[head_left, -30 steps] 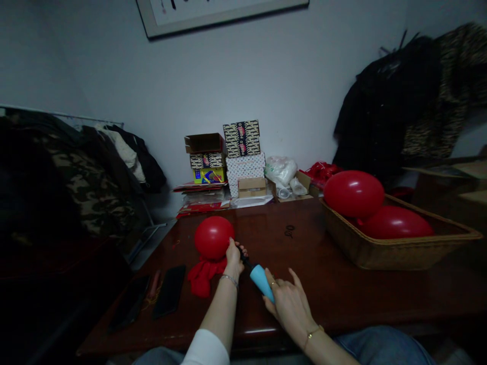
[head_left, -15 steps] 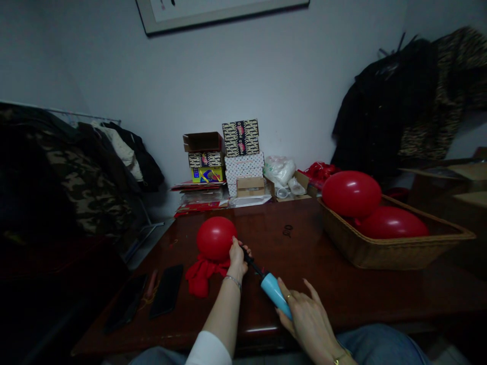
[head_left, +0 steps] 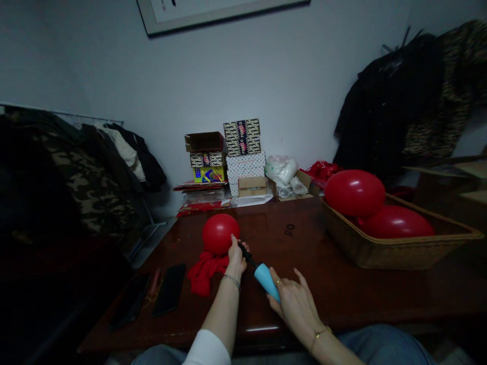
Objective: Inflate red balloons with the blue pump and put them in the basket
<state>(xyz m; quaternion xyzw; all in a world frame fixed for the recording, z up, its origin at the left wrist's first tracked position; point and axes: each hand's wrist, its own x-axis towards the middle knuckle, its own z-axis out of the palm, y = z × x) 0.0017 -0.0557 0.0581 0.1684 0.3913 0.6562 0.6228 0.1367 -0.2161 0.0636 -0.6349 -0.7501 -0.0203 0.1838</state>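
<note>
A small red balloon point(head_left: 219, 232), partly inflated, sits on the nozzle of a hand pump. My left hand point(head_left: 236, 256) is closed around the balloon's neck and the black front end of the pump. My right hand point(head_left: 291, 301) grips the light blue pump handle point(head_left: 266, 281), with two fingers stretched out. Below the balloon lies a heap of flat red balloons point(head_left: 203, 271) on the dark wooden table point(head_left: 342, 294).
A wicker basket point(head_left: 395, 251) at right holds two big inflated red balloons point(head_left: 354, 192). Two dark phones point(head_left: 169, 289) and a reddish pen lie at left. Stacked boxes point(head_left: 243, 157), plastic bags and red packs stand by the wall. Clothes hang on both sides.
My right hand pulled the blue handle back toward me, then pushed it forward again toward the balloon. The left hand stayed on the balloon's neck.
</note>
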